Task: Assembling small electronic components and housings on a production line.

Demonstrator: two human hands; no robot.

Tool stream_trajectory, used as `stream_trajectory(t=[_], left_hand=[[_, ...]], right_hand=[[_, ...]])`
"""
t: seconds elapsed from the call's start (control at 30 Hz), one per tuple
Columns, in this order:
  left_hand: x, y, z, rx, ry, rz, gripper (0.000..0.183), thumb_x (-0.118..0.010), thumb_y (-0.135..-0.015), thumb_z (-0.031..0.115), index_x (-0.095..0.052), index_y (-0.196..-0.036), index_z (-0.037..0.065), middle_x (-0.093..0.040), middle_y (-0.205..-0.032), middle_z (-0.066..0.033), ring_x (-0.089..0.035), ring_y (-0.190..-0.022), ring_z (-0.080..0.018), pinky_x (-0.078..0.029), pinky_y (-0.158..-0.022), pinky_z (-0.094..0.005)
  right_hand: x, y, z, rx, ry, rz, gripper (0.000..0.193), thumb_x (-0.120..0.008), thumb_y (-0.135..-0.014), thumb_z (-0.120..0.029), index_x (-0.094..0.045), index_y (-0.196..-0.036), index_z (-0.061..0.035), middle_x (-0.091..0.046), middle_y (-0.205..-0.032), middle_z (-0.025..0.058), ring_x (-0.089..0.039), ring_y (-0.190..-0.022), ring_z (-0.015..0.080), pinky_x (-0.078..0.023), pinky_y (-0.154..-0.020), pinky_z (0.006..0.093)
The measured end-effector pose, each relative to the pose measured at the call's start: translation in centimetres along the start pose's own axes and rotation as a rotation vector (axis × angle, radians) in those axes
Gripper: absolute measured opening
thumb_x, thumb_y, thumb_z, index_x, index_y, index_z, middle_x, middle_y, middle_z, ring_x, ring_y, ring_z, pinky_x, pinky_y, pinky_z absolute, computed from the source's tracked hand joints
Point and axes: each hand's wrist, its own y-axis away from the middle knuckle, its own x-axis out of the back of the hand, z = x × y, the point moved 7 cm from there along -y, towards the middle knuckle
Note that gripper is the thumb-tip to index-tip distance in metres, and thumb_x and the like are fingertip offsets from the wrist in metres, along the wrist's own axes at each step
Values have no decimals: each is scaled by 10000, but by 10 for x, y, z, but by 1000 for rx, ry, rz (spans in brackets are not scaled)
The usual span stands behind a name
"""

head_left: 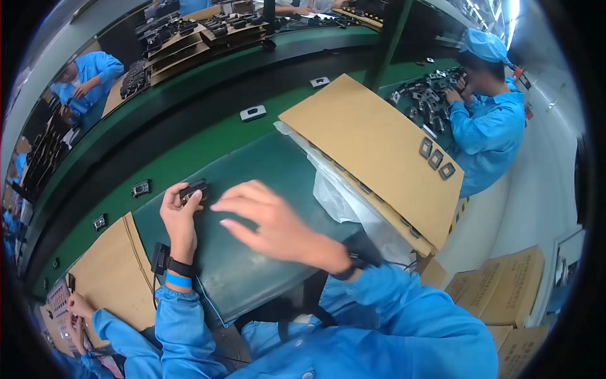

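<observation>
My left hand [180,218] is closed around a small black plastic part [197,186] above the green work mat [252,278]. Fingers and thumb hide much of that part, so its exact kind cannot be made out. Just to the right, my right hand [271,224] hovers over the mat, slightly blurred. Its thumb and fingers are apart, pointing toward the left hand, and nothing shows between them.
Cardboard sheets [360,139] stacked at the right carry several dark frames [435,158]. Beyond the mat, a green conveyor belt [208,142] holds small devices [253,113]. A flat cardboard sheet [101,265] lies left. Co-workers in blue sit nearby; cardboard boxes [505,284] stand lower right.
</observation>
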Motion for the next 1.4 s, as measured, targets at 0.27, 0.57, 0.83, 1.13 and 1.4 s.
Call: stream_trajectory(t=[0.27, 0.57, 0.83, 1.13, 1.4], left_hand=[[-17, 3, -4, 20, -37, -15, 312, -739, -975, 48, -612, -1260, 36, -740, -1120, -66, -731, -944, -149, -543, -729, -247], [-10, 3, -7, 7, 62, -22, 371, -752, -946, 5, -607, -1288, 4, -736, -1114, -108, -740, -935, -193, -580, -732, -274], [-6, -1, -8, 39, 78, 1, 348, -740, -943, -34, -620, -1268, -10, -740, -1124, -114, -744, -934, -174, -586, -706, -251], [-8, 3, -7, 33, 98, 24, 310, -725, -974, 14, -633, -1270, -3, -749, -1091, -100, -732, -919, -149, -586, -701, -256], [2, -1, -16, 35, 282, 90, 291, -578, -1101, 280, -694, -1197, 31, -701, -1092, -67, -698, -936, -142, -593, -698, -289]], right_hand=[[280, 105, 83, -766, 1219, 47, 545, -678, -989, -410, -657, -1297, 40, -651, -1330, 255, -561, -1289, 459, -456, -1106, 529], [230, 148, 82, -839, 1106, -136, 747, -673, -998, -467, -495, -1507, 50, -418, -1612, 299, -349, -1511, 499, -314, -1245, 524], [169, 142, 50, -407, 982, -28, 462, -753, -927, -102, -640, -1359, 12, -609, -1428, 256, -563, -1348, 437, -482, -1104, 474], [118, 101, 31, -301, 459, 272, 274, -689, -938, 65, -712, -1209, 33, -747, -1094, 173, -726, -992, 281, -562, -917, 369], [-61, -29, 103, -498, -553, 8, 241, -744, -975, -34, -739, -1195, 64, -704, -1049, 97, -713, -889, 143, -583, -762, 261]])
